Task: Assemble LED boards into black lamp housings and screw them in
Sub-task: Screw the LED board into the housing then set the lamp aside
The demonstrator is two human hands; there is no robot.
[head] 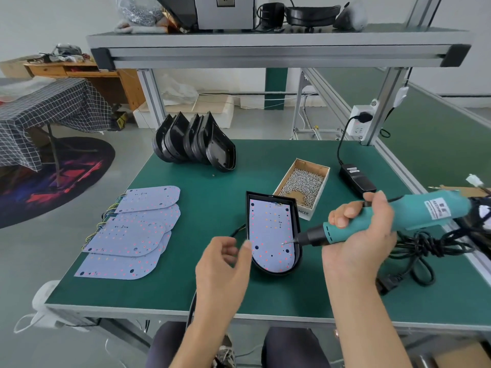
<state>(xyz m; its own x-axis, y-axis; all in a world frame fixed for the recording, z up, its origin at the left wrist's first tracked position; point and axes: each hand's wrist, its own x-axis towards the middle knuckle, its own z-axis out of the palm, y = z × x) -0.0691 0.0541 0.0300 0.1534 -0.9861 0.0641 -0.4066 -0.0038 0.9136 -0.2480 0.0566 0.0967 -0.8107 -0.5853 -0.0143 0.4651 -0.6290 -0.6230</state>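
Now the right hand (356, 235) grips the electric screwdriver (385, 221), its tip touching the LED board (269, 232) seated in the black housing (297, 216) near the surface's (212, 288) front edge. The left hand (223, 264) hovers just beside the housing, its fingers (245, 251) loosely curled and holding nothing.

Assembly workshop; alu-frame bench (279, 46), screw box (303, 183)

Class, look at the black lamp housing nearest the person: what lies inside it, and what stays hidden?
Inside the black lamp housing lies an LED board, its dotted face up. The electric screwdriver, gripped by the right hand, touches its tip to the board. The housing floor beneath is covered.
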